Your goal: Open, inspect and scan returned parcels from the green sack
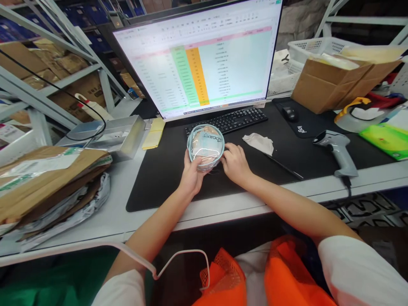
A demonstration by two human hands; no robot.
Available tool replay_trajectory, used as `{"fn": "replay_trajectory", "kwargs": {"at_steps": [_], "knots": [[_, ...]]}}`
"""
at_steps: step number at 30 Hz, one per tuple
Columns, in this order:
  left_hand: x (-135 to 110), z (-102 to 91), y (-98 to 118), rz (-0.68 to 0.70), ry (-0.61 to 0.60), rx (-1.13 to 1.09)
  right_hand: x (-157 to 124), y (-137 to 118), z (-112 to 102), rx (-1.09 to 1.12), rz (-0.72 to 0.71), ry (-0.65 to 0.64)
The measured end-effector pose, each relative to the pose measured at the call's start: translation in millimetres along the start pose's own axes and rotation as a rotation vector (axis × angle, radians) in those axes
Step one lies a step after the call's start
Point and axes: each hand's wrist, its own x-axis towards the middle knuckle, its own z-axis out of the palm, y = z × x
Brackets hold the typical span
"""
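Note:
A round clear pouch with a light-blue rim (206, 146) is held up above the black desk mat (159, 178). Dark lettering shows on its transparent top, and pale beige items lie inside. My left hand (192, 173) grips it from the lower left, thumb resting on the front. At its right edge my right hand (235, 163) has its fingers bent together against the rim, pinching there; exactly what the fingertips hold is hidden. Just behind the pouch is a black keyboard (236, 120).
A monitor (223, 59) with a spreadsheet stands behind. Right of my hands are a crumpled whitish cloth (259, 143), a thin black stick (283, 167), a mouse (289, 113) and a barcode scanner (338, 151). Packages (47, 187) are stacked left, near a grey box (124, 136).

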Motion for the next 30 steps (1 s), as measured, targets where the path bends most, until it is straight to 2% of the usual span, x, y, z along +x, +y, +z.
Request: {"fn": "replay_trajectory", "kwargs": {"at_steps": [3, 6, 8, 10, 13, 16, 18, 20, 21, 23, 26, 28, 30], "knots": [[2.3, -4.3, 10.9, -0.032, -0.112, 0.065, 11.5, 14.0, -9.5, -0.046, 0.037, 0.044], [8.5, -17.6, 26.4, -0.137, -0.279, 0.157, 25.7, 41.7, -26.6, -0.016, 0.126, 0.103], [14.8, -31.7, 37.1, -0.201, -0.386, 0.225, 33.2, 58.5, -38.1, 0.087, 0.097, 0.047], [20.8, -47.3, 46.7, -0.261, -0.464, 0.28, 37.0, 66.1, -46.8, 0.243, 0.014, -0.073], [24.2, -65.2, 56.5, -0.382, -0.544, 0.335, 34.5, 55.2, -53.3, 0.467, -0.071, -0.17], [21.3, -70.1, 58.4, -0.511, -0.612, 0.326, 24.8, 29.6, -55.4, 0.714, -0.071, -0.278], [20.8, -67.3, 55.8, -0.562, -0.618, 0.288, 18.2, 15.8, -55.9, 0.926, 0.02, -0.453], [24.7, -62.2, 51.6, -0.557, -0.539, 0.249, 14.7, 10.4, -55.5, 1.071, 0.161, -0.576], [28.1, -59.3, 49.1, -0.531, -0.466, 0.231, 14.6, 11.1, -54.7, 1.099, 0.23, -0.575], [35.2, -53.7, 43.7, -0.409, -0.295, 0.194, 16.9, 17.6, -51.6, 1.078, 0.333, -0.468], [36.0, -45.1, 36.0, -0.057, -0.105, 0.222, 21.3, 29.3, -44.4, 0.913, 0.433, -0.266], [25.7, -38.2, 32.0, 0.239, -0.109, 0.362, 21.4, 31.0, -40.2, 0.756, 0.482, -0.179], [9.6, -30.0, 28.8, 0.472, -0.234, 0.597, 19.0, 26.4, -38.1, 0.642, 0.506, -0.14]]}}
